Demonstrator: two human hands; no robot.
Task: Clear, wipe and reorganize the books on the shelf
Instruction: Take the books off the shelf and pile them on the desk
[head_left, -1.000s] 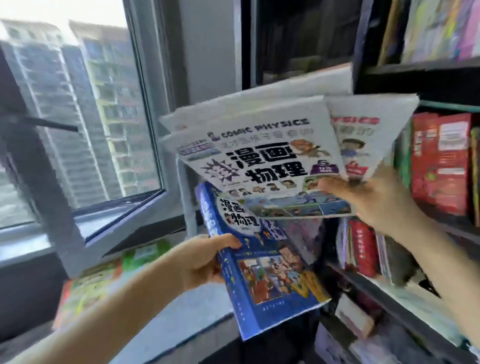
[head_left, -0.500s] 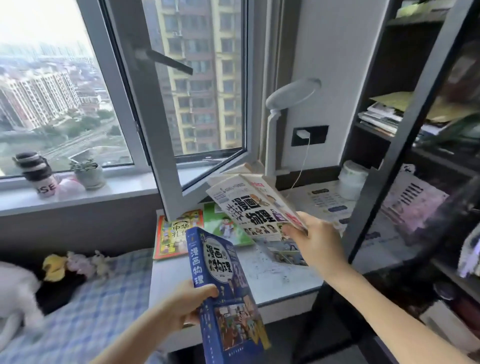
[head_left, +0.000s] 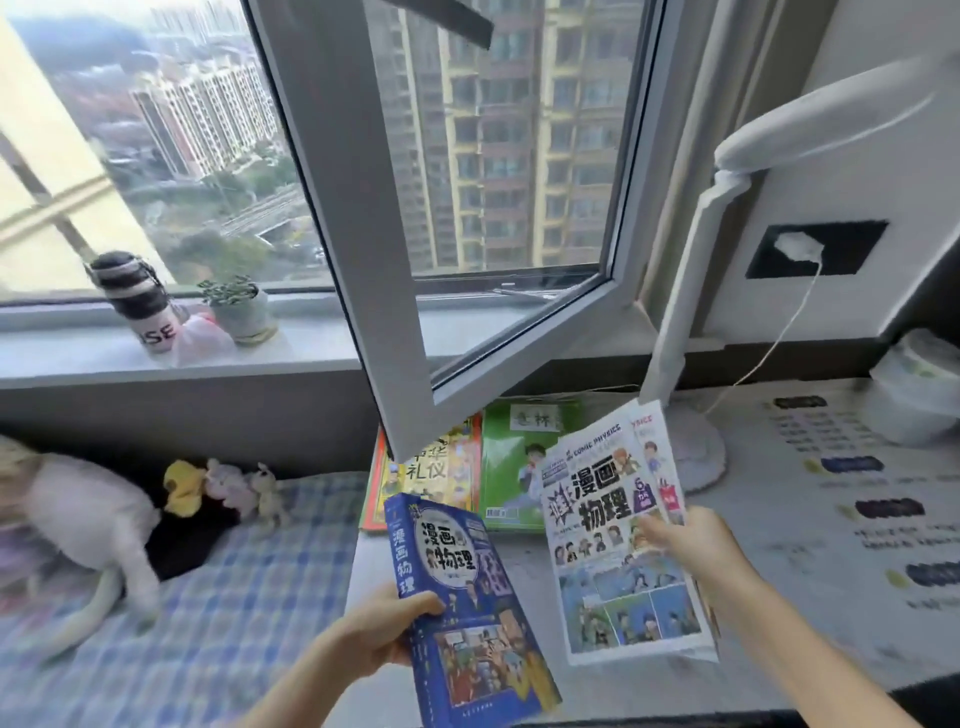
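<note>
blue book (head_left: 462, 566), stiff and likely heavy, lower centre: my left hand (head_left: 374, 642) grips its spine. thin comics (head_left: 608, 519) beside it look floppy, slippery; my right hand (head_left: 691, 545) pinches their edge.

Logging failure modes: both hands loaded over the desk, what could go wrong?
1. Right hand pinches fanned comic booklets by one edge; one might slip.
2. Open window sash juts over the flat books on the desk; adding the left hand's blue book there could hit it.

Glossy blue book (head_left: 470, 613), checked cloth bedding (head_left: 234, 582)
</note>
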